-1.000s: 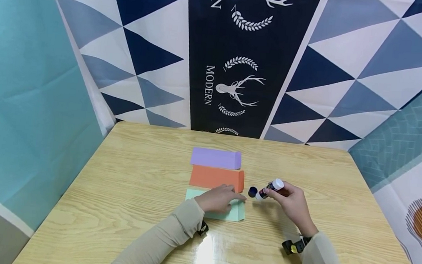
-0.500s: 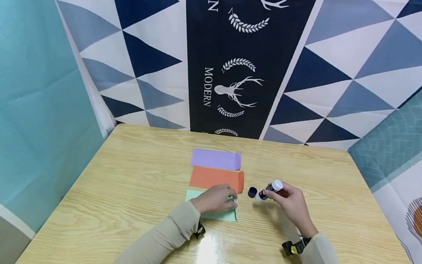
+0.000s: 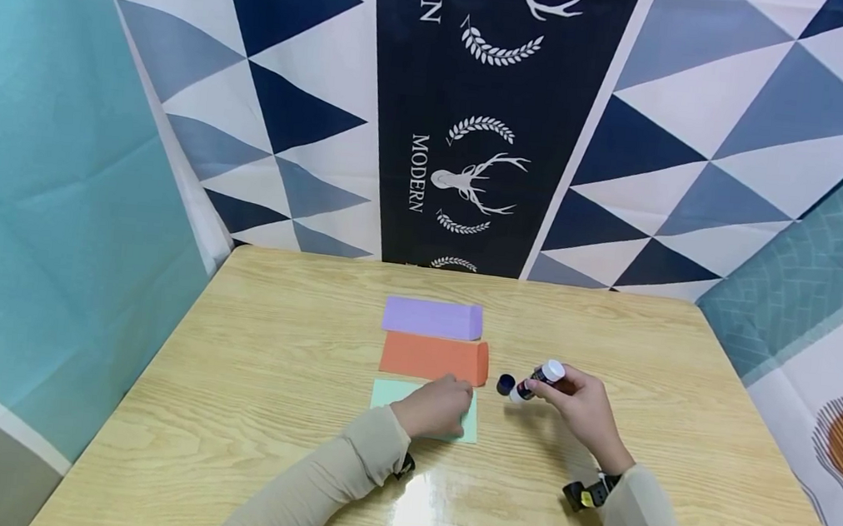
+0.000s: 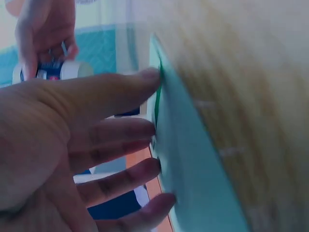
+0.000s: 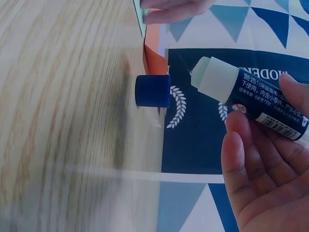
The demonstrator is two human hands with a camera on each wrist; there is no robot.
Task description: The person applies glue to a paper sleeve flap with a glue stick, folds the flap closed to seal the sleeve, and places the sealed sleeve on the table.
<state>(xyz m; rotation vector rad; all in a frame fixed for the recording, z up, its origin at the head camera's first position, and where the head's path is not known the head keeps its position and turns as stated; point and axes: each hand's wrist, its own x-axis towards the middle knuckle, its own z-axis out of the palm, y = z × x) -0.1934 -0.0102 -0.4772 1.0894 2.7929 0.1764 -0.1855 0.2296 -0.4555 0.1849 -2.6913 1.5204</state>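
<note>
My left hand [image 3: 437,406] rests on the right end of a mint-green paper envelope [image 3: 389,391], whose end flap is folded over. In the left wrist view the fingers and thumb of that hand [image 4: 38,125] lie spread, their tips touching the green paper [image 4: 188,145]. To the right, my right hand [image 3: 589,413] holds an uncapped glue stick [image 3: 541,379] between thumb and fingers, just above the table. Its pale glue tip [image 5: 199,72] shows in the right wrist view. Beside it the dark blue cap [image 3: 505,385] stands on the table.
Behind the green envelope lie an orange envelope [image 3: 424,357] and a purple envelope [image 3: 427,318], each with a flap at its right end. The wooden table [image 3: 228,413] meets a patterned cloth [image 3: 313,120] at the back.
The green envelope's right flap has gone from lying outward to folded over inward. My left hand has drawn back left with it and now presses there. The right hand has stayed put.
</note>
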